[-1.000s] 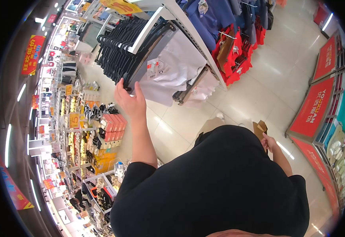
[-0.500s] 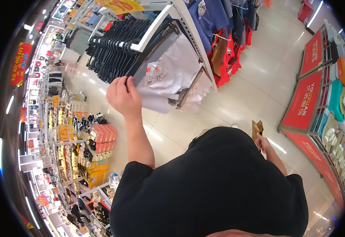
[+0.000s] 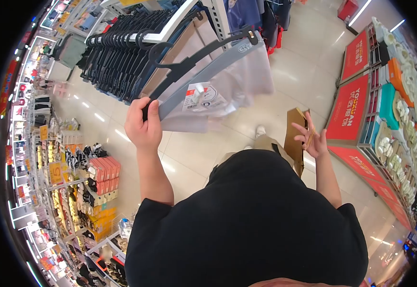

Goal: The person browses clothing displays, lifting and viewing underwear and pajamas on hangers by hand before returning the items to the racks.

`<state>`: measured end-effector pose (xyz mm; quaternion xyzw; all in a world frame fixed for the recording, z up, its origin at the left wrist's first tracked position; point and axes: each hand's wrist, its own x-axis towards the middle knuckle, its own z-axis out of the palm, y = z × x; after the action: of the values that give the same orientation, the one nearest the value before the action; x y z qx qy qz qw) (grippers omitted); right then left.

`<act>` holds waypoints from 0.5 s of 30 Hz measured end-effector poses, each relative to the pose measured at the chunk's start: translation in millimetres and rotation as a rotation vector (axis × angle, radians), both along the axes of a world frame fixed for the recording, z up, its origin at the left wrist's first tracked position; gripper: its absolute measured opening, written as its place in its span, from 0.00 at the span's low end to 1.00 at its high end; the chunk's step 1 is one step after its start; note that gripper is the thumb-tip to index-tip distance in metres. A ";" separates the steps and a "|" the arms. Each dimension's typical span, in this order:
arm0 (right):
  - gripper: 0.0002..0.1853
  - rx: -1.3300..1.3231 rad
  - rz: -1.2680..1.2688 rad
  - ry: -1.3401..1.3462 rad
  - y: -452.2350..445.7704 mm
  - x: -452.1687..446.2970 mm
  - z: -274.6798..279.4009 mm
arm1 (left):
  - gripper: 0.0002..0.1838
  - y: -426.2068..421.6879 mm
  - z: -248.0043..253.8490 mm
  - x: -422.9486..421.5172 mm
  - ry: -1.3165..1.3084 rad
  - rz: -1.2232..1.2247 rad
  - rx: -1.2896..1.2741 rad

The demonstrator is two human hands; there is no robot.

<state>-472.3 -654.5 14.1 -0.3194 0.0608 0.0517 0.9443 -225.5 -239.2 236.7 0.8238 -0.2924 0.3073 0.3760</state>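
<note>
My left hand (image 3: 144, 119) is closed on one end of a black clip hanger (image 3: 184, 67). From the hanger hangs a pale, thin garment (image 3: 246, 81) with a grey waistband and a red-and-white tag (image 3: 203, 95). It is held out from the rack, just in front of the other hung clothes. On the right, my right hand (image 3: 316, 138) has its fingers spread, with a thin cord handle looped over them. A brown paper bag (image 3: 294, 138) hangs by that cord beside my leg.
A white rack (image 3: 175, 21) holds a dense row of black hangers (image 3: 113, 57) with dark clothes. Red-fronted display bins (image 3: 344, 115) stand to the right, heaped with footwear. Shelves with stacked pink boxes (image 3: 104, 174) are at the left. Tiled floor (image 3: 194, 148) lies between.
My left hand has drawn the hanger and garment out from the rack's front. My right hand has risen with the paper bag, its fingers now spread. The view has shifted slightly.
</note>
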 end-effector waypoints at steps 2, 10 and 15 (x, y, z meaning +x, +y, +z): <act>0.60 -0.051 0.044 -0.167 6.5 23.7 41.3 | 0.07 2.2 2.7 0.9 0.088 -0.051 -0.005; 0.59 -0.621 -0.286 -0.383 60.5 68.3 146.3 | 0.07 -14.3 19.2 -19.1 0.414 -0.232 -0.072; 0.48 -1.123 -0.352 -0.719 107.2 87.7 148.7 | 0.07 -28.5 15.5 -29.8 0.497 -0.234 -0.146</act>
<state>-384.6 -547.3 162.8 -0.7428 -0.1876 -0.2509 0.5917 -255.3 -267.7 252.2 0.8052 -0.2615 0.0704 0.5275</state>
